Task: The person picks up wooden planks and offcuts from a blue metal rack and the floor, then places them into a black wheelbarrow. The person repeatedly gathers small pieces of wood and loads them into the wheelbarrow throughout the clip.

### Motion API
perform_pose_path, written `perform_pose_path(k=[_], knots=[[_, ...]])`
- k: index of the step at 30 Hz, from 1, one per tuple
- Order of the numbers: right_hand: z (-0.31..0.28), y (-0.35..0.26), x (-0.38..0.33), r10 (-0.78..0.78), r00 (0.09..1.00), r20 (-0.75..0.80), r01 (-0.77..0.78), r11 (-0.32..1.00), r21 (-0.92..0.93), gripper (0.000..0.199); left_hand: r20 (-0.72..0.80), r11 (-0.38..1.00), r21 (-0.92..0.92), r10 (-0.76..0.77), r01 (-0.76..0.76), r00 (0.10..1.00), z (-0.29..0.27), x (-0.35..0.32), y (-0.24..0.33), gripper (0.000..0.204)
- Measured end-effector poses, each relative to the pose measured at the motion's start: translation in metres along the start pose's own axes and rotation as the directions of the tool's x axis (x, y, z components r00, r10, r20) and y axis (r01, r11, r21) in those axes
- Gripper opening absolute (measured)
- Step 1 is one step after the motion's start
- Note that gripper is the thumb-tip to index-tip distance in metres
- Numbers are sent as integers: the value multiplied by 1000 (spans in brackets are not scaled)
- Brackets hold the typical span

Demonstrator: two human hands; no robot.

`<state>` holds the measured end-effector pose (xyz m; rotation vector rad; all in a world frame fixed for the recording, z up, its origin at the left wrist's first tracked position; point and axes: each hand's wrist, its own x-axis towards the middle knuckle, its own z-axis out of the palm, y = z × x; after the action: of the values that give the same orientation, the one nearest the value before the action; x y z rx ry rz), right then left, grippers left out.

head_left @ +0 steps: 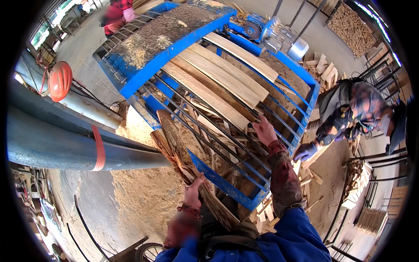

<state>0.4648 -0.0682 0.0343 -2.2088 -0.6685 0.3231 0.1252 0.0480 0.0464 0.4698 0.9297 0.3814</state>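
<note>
Bark-edged slabs [174, 144] lean against the blue rack [218, 179] — left hand [192, 192] has its fingers clamped on their lower end, right hand [265, 131] rests open on the bars. Best lift with both hands — splinters about.

One camera on the person's head, looking down, close above the blue metal rack [220, 183], edges bent round

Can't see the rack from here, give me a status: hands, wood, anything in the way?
Left hand gripping rough bark slab. Right hand on blue metal rack. Co-worker's gloved hand close at right.
</note>
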Motion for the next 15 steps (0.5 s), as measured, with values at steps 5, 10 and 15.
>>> perform_pose_path(k=[5,10,15], knots=[[22,8,22,99,995,20,-101,982,162,53,33,997,5,73,-73,997,-6,-1,-1,24],[24,21,25,130,979,-155,-85,960,268,49,42,997,35,63,-64,997,-1,-3,3,20],[-2,-53,41,63,979,195,-180,718,672,18,39,992,47,119,-121,992,2,-8,10,19]])
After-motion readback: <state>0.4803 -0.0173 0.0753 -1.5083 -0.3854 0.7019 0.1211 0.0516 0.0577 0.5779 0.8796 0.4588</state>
